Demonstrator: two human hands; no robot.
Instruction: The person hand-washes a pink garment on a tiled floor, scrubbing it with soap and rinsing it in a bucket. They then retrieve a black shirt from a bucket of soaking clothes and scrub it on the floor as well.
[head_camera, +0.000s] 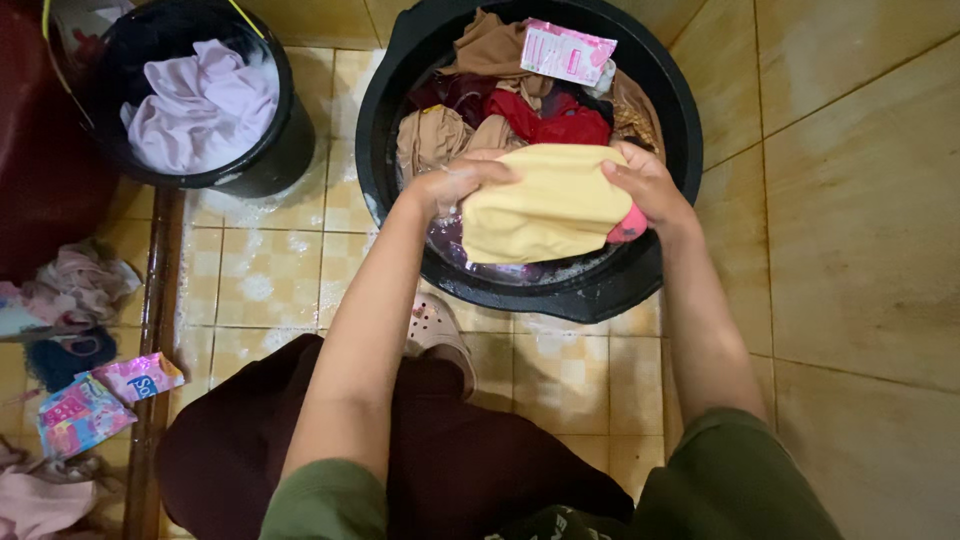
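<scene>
A yellow cloth (545, 205) is held over a big black washtub (672, 110), stretched between both hands. My left hand (455, 182) grips its left edge and my right hand (645, 185) grips its right edge. Beneath the cloth lie soapy water and a pink item (628, 226). Farther back in the tub sit tan, red and dark garments (500, 110), with a pink sachet (566, 50) lying on top of them.
A black bucket (270, 150) at upper left holds a pale lilac cloth (200, 100) in suds. Soap foam spots the tiled floor (270, 270). Colourful sachets (95, 400) and a heap of clothes (75, 285) lie at the left. My sandalled foot (435, 325) rests before the tub.
</scene>
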